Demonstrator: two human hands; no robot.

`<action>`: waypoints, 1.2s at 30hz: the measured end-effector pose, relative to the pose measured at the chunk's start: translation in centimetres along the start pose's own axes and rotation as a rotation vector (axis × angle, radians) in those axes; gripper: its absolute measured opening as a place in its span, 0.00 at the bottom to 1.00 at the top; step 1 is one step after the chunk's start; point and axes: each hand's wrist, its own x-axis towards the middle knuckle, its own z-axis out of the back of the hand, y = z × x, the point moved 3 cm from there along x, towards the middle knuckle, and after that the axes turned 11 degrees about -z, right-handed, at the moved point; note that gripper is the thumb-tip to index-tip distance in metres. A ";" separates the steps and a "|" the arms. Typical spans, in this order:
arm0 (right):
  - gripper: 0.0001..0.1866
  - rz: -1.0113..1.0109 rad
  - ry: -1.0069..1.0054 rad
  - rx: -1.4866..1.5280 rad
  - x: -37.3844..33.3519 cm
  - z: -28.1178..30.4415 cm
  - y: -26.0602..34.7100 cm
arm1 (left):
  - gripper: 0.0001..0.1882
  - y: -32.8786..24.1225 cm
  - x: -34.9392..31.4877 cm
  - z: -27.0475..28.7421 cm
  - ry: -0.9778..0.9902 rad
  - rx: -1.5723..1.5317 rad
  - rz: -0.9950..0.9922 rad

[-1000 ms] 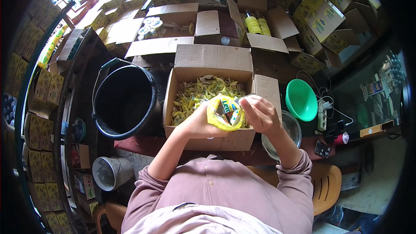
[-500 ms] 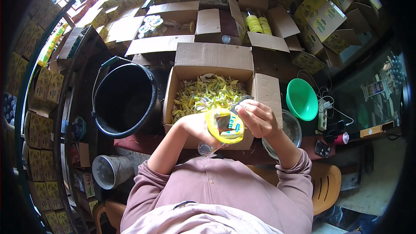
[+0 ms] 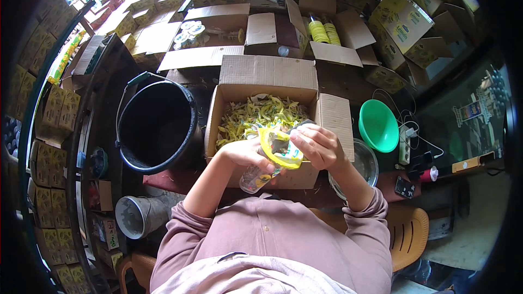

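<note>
Yellow sleeve label sits stretched between both hands just in front of the open cardboard box of loose yellow labels, over that box's near wall. Left hand has its fingers curled around a small clear bottle that tilts down toward the person, while right hand pinches the label's upper edge with bent fingers. Left of the box stands a black bucket; right of it lie a green funnel and a clear glass bowl.

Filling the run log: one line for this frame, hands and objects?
left hand: holds clear bottle | right hand: pulls yellow label sleeve onto it | behind: open box of sleeves | left: black bucket
</note>
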 end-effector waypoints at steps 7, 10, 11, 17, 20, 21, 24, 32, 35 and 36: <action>0.17 -0.003 -0.020 -0.121 0.3 0.5 -0.4 | 0.34 -1.0 -1.0 -0.4 -0.384 0.412 -0.308; 0.19 -0.006 0.017 -0.110 0.3 0.4 -0.6 | 0.34 -1.4 -0.6 -1.3 -0.497 0.665 -0.435; 0.19 -0.006 0.017 -0.107 0.3 0.4 -0.6 | 0.35 -1.5 -0.5 -1.6 -0.500 0.881 -0.451; 0.21 -0.039 -0.004 -0.064 -0.2 0.3 -0.9 | 0.36 -0.9 0.4 -1.9 -0.649 1.082 -0.344; 0.21 -0.013 -0.024 -0.074 -0.4 0.4 -0.9 | 0.34 -1.0 0.3 -1.8 -0.578 1.150 -0.329; 0.21 -0.014 -0.027 -0.061 -0.2 0.6 -0.8 | 0.33 -1.0 0.3 -1.7 -0.501 1.147 -0.361; 0.21 -0.013 -0.032 -0.060 -0.4 0.6 -0.9 | 0.29 -0.9 0.6 -1.6 -0.385 1.043 -0.386; 0.21 -0.030 -0.047 -0.041 -0.6 1.0 -1.0 | 0.22 -1.5 1.1 -1.8 -0.317 0.676 -0.293; 0.21 -0.039 -0.056 -0.035 -0.8 0.9 -1.0 | 0.21 -1.2 1.1 -1.7 -0.293 0.659 -0.232; 0.21 -0.043 -0.058 -0.019 -0.7 0.8 -1.1 | 0.21 -1.2 1.3 -2.1 -0.275 0.650 -0.257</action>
